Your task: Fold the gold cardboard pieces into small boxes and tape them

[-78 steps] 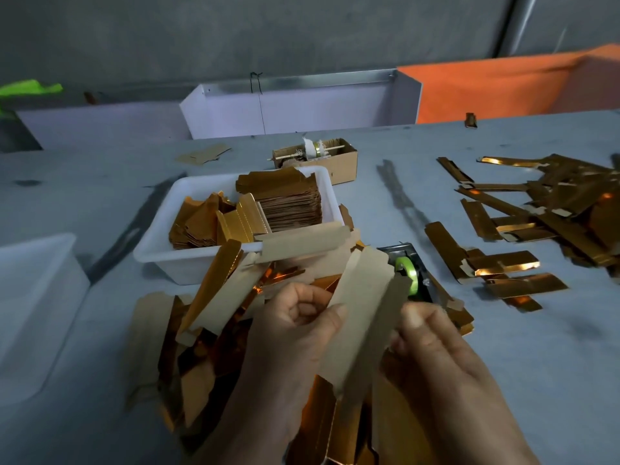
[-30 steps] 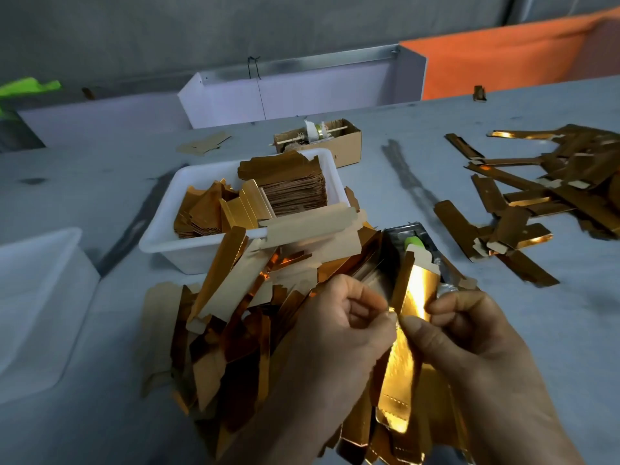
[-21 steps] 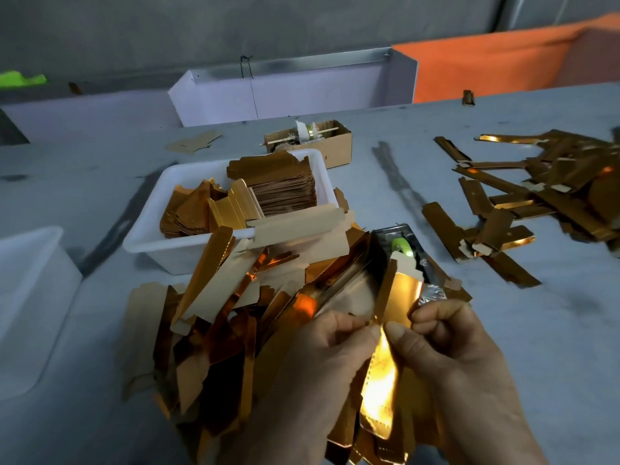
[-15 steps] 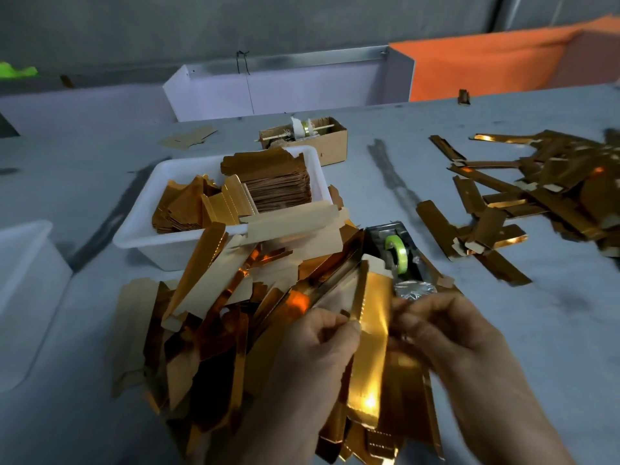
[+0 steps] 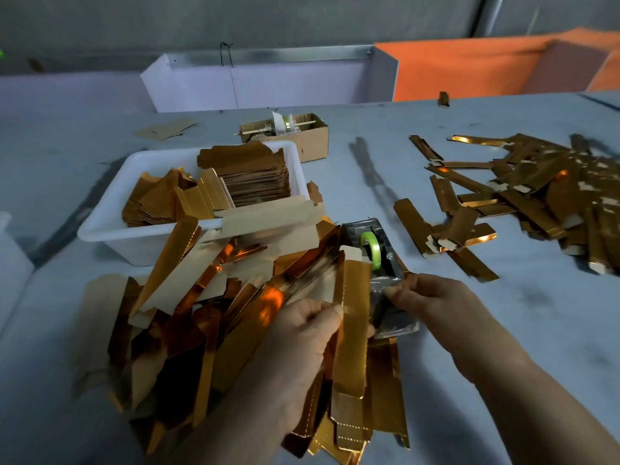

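My left hand (image 5: 302,327) grips a long gold cardboard piece (image 5: 350,330), folded lengthwise and held upright over the loose heap of gold pieces (image 5: 188,317). My right hand (image 5: 426,297) is off the piece and pinches at the near end of the tape dispenser (image 5: 379,260), which holds a green tape roll (image 5: 370,245). Whether a strip of tape sits between those fingers is unclear. Folded gold boxes (image 5: 523,189) lie scattered at the right.
A white tub (image 5: 110,229) behind the heap holds stacked flat gold pieces. Behind it stands a small brown carton (image 5: 312,135) with a spool. Another white bin (image 5: 10,263) is at the left edge. White and orange crates line the table's far side.
My right hand let go of the gold piece and moved right to the tape dispenser. My left hand alone keeps the folded piece, now turned more upright.
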